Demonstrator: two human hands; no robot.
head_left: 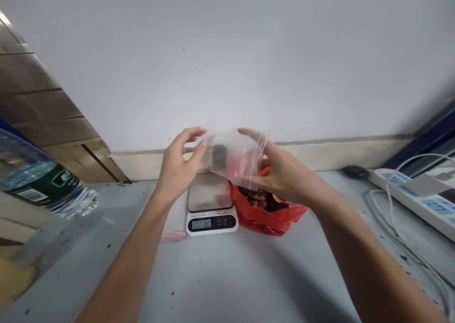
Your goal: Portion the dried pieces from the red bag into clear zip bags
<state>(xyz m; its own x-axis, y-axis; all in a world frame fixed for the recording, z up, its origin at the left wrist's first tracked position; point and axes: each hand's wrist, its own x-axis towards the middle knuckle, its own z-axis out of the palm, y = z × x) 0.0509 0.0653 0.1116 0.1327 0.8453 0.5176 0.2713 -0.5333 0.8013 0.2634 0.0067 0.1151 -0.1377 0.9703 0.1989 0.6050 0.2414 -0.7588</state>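
Note:
Above the kitchen scale I hold up a clear zip bag [234, 164], blurred, with a dark patch and a pinkish area on it. My left hand [185, 159] pinches its left edge between thumb and fingers. At the end with the zip lines, my right hand [277, 164] grips the bag, partly hidden behind the plastic. The white kitchen scale [212, 222] has a bare metal plate and a lit display with blurred digits. Right beside it, a red plastic bag [270, 219] lies open, holding brown, dried-looking pieces. More clear bags [174, 228] with pinkish edges lie left of the scale.
A large water bottle [53, 181] with a green label is at the left. At the right are a white power strip [419, 200], a looping cable [391, 223] and a black object [355, 172]. A white wall [227, 67] rises behind the grey table [199, 285], which has scattered dark crumbs.

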